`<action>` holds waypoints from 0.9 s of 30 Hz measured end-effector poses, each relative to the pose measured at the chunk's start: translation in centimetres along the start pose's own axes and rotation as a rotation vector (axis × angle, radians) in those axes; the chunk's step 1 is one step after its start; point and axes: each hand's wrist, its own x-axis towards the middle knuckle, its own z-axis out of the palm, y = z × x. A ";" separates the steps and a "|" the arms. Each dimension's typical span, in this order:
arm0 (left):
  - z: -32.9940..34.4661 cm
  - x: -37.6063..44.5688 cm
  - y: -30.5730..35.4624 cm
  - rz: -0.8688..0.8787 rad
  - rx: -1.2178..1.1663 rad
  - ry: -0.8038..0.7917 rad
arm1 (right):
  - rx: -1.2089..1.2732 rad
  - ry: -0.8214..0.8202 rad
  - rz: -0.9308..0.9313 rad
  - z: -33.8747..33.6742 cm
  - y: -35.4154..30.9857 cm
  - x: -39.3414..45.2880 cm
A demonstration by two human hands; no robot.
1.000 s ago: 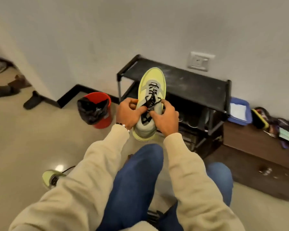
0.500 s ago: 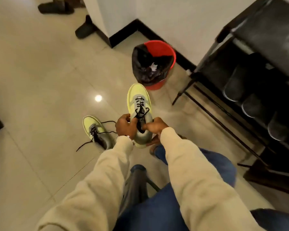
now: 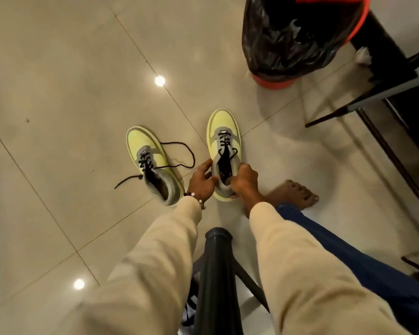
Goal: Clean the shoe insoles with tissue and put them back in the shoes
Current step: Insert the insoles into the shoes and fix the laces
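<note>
- Fingers first: the right hand [image 3: 242, 180] curls round the grey padded collar of the lime-yellow lace-up sneaker [image 3: 224, 151], thumb hooked at the heel opening, a firm hold.
- The left hand [image 3: 202, 180] sits against the same collar on the other side, fingers loosely spread and only partly bent; it touches rather than clamps.
- That sneaker hangs low over, or just on, the glossy beige tile floor [image 3: 70, 105], toe pointing away; contact with the tiles is too close to call.
- Its twin, the second lime-yellow sneaker with untied black laces [image 3: 153, 163], lies just to the left, laces trailing loose.
- Is the insole seated? The dark opening hides it, so a folded or bunched insole could go unnoticed.
- Risk one: with one hand slack, a quick release could tip the shoe onto its side.
- Risk two: those loose laces lie near the left wrist and could snag the beaded bracelet [image 3: 194, 196].
- Risk three: a bare foot [image 3: 293, 193] rests right beside the heel; a careless set-down could land on the toes.
- The red bin with black plastic liner [image 3: 295, 39] stands well apart, no threat.
</note>
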 end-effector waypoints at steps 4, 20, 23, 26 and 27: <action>0.2 1.8 -1.6 -0.094 -0.052 -0.041 | 0.094 -0.072 -0.044 1.1 1.0 1.6; -10.4 1.4 -6.3 -0.661 0.079 0.575 | -0.365 -0.475 -0.487 7.8 -1.4 -4.4; -10.8 1.4 -6.7 -0.598 0.060 0.408 | -0.496 -0.613 -0.493 8.7 -0.8 -4.7; -10.2 0.5 -5.6 -0.525 0.309 0.467 | -0.511 -0.647 -0.460 7.9 -1.1 -4.6; -10.0 0.1 -4.9 -0.520 0.314 0.484 | -0.501 -0.640 -0.447 7.4 -1.3 -4.7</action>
